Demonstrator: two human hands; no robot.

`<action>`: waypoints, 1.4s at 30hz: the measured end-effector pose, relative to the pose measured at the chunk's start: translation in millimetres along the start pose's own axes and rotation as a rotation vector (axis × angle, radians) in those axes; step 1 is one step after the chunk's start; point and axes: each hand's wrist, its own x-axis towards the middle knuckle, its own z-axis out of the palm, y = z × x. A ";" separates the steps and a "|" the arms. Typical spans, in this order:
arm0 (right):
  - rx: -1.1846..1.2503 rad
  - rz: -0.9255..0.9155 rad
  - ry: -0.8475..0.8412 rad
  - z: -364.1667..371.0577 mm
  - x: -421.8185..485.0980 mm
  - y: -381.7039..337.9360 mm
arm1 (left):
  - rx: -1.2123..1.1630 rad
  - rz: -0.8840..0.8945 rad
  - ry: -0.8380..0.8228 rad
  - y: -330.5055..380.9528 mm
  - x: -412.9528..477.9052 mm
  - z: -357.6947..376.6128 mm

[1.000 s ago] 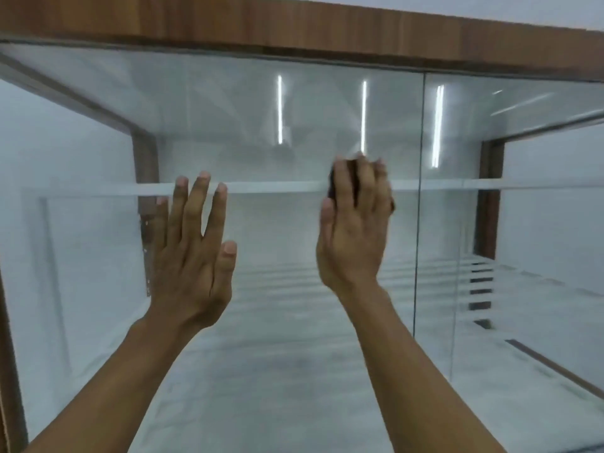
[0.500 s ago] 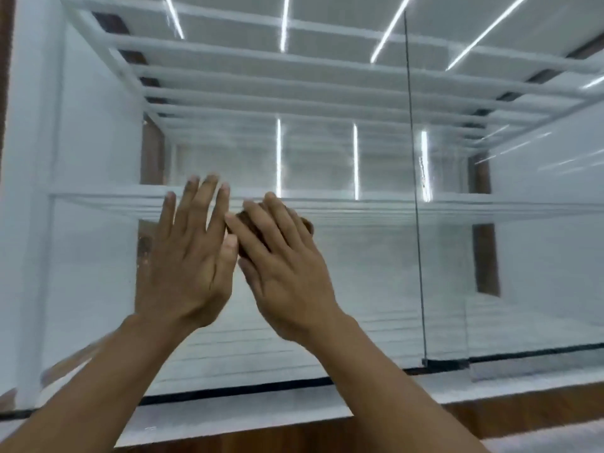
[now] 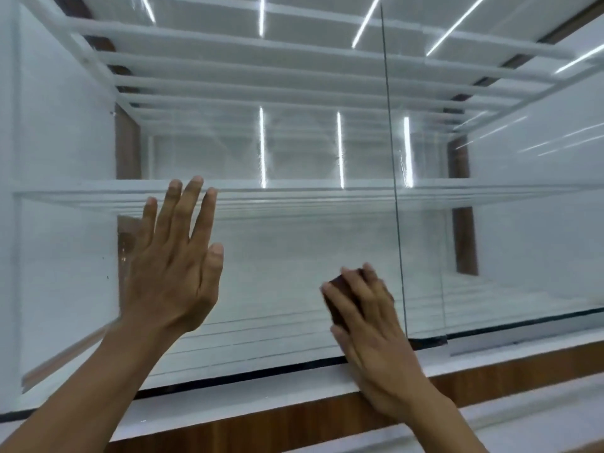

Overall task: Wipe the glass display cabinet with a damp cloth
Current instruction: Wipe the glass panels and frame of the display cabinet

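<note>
Pressing dark cloth [image 3: 340,283] to cabinet glass [image 3: 277,273], right grip [image 3: 369,331] straight-fingered; left grip [image 3: 173,269] spread on glass.

The glass [image 3: 294,256] looks smooth and glossy, hazed with streaks. Below it runs a matt white ledge [image 3: 261,397], then grained brown wood trim [image 3: 294,423]. Against it, a dark, soft cloth [image 3: 338,297].
</note>
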 end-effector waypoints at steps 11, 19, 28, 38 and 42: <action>0.139 0.453 0.183 0.4 12.0 11.5 | 0.055 0.038 -0.067 26.0 -48.4 8.0; 0.018 0.028 0.194 -68.1 277.8 43.2 | 0.034 0.118 -0.078 -0.6 142.9 -24.2; 0.134 0.417 0.445 -138.6 518.7 63.8 | 0.124 0.011 -0.203 -101.6 362.5 -119.6; 0.120 0.280 0.274 -92.1 535.6 -80.7 | 0.285 -0.024 -0.305 -213.9 341.4 -185.9; 0.080 0.139 0.245 -54.0 562.1 -179.4 | 0.250 -0.083 -0.182 -271.7 310.4 -192.7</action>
